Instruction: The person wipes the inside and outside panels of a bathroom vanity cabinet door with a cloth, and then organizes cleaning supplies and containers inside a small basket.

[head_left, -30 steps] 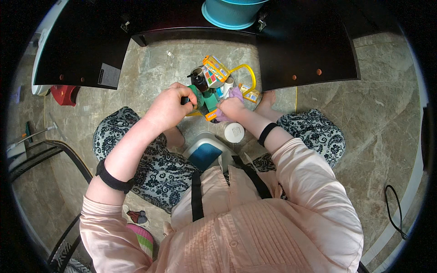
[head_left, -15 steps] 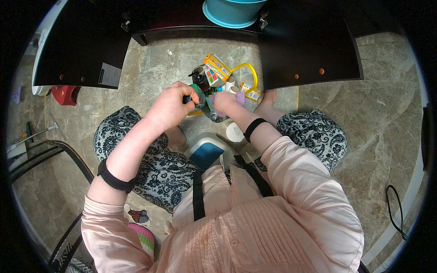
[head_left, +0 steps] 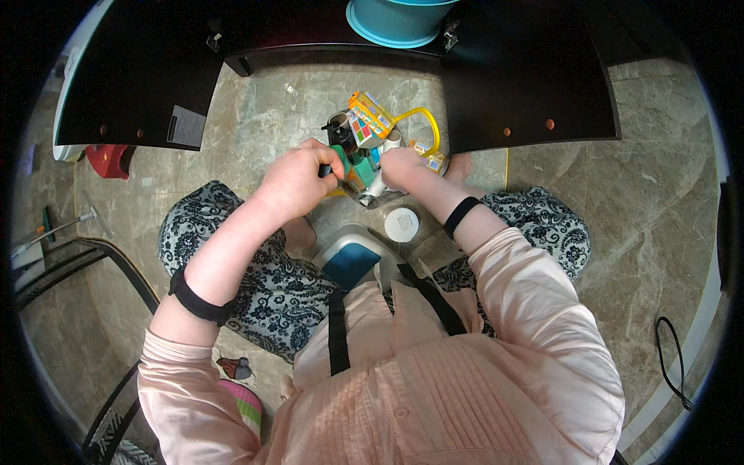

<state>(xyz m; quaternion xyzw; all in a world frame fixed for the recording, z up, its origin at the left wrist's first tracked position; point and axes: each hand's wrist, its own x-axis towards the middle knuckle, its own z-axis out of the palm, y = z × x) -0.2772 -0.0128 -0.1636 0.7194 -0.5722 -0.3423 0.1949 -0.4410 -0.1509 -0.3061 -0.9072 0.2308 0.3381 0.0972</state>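
Both of my hands work over a clear basket with a yellow handle (head_left: 432,128), between my bare feet on the floor. My left hand (head_left: 298,177) is at its left side, fingers pinched on a green item (head_left: 339,157) whose kind is unclear. On the right, my right hand (head_left: 404,167) is closed, knuckles up, and its fingertips are hidden. Just beside it, a white tube-like thing (head_left: 377,186) slants toward the basket's near side. A yellow-orange package (head_left: 370,116), a dark pump bottle (head_left: 341,133) and more green pieces (head_left: 360,172) crowd the basket.
Dark cabinet doors (head_left: 527,85) stand open left and right, with a blue tub (head_left: 399,22) in the cabinet. Near my lap are a round white lid (head_left: 401,225) and a grey-white stool with a blue top (head_left: 350,262). A red object (head_left: 110,160) lies left; a black cable (head_left: 673,364) lies right.
My right hand has moved slightly right. The lilac cloth that was by it no longer shows, and the white tube-like thing has come into sight. My left hand stays almost in place.
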